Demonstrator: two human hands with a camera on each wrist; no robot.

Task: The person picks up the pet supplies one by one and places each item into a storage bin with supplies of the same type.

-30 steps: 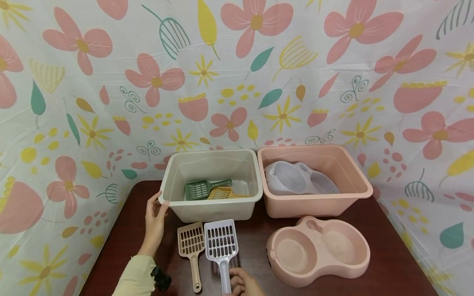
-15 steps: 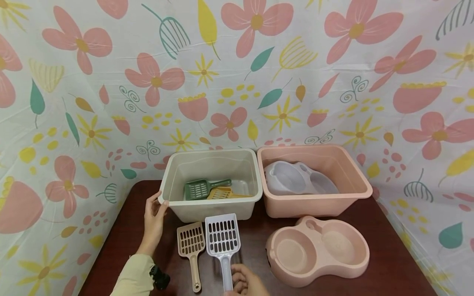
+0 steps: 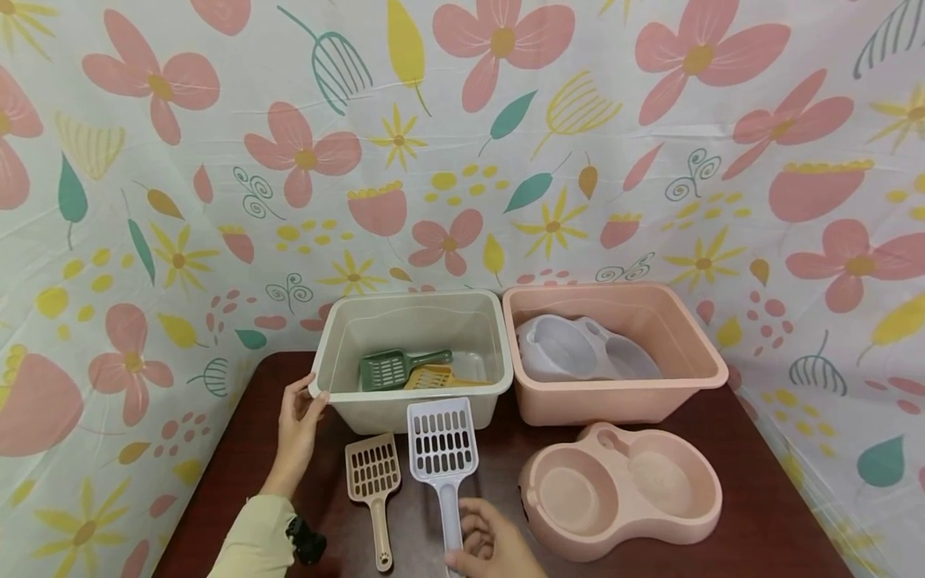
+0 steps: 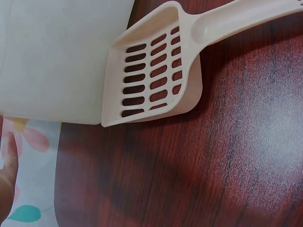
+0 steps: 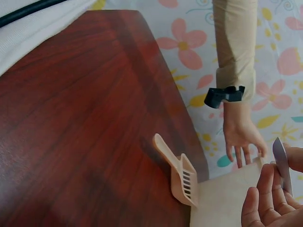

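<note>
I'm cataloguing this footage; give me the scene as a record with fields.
Left hand: touches the near-left corner of the grey rectangular plastic bin
Right hand: holds the lavender slotted plastic scoop by its handle
Inside that bin: green slotted plastic scoop, yellow slotted plastic scoop
Inside pink rectangular plastic bin: lavender plastic double bowl
On dark-red wood-grain table: beige slotted plastic scoop, pink plastic double bowl

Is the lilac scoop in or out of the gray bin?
Out: the right hand holds the lilac scoop, which covers part of the outer wall of the gray bin.
</note>
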